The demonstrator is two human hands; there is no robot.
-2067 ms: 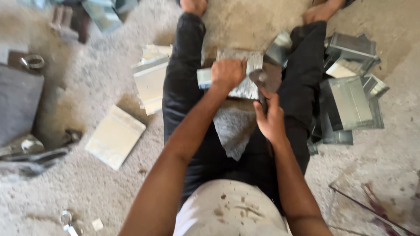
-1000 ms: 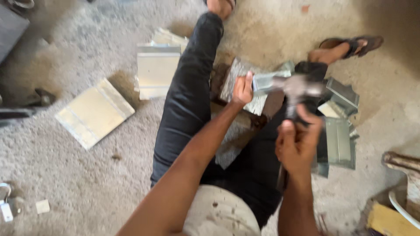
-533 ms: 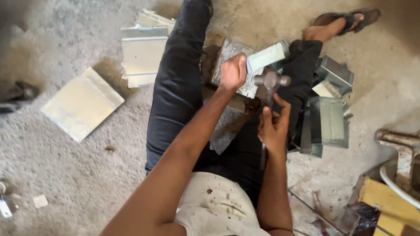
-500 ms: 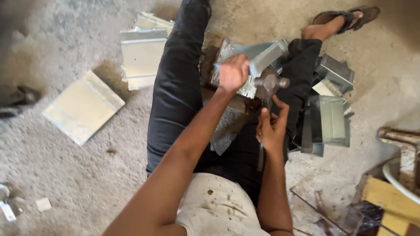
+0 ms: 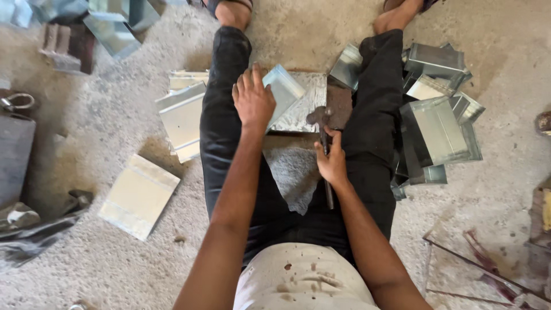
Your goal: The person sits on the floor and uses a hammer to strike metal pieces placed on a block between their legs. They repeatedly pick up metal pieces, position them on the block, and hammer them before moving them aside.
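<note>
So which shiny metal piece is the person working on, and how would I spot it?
Find the person's two black-trousered legs stretched out on the gritty floor. Between them lies a flat metal slab, and the folded sheet-metal piece sits tilted on it under the left hand. Unlike the pieces stacked beside either leg, it is the only one being touched, with the hammer next to it.
</note>
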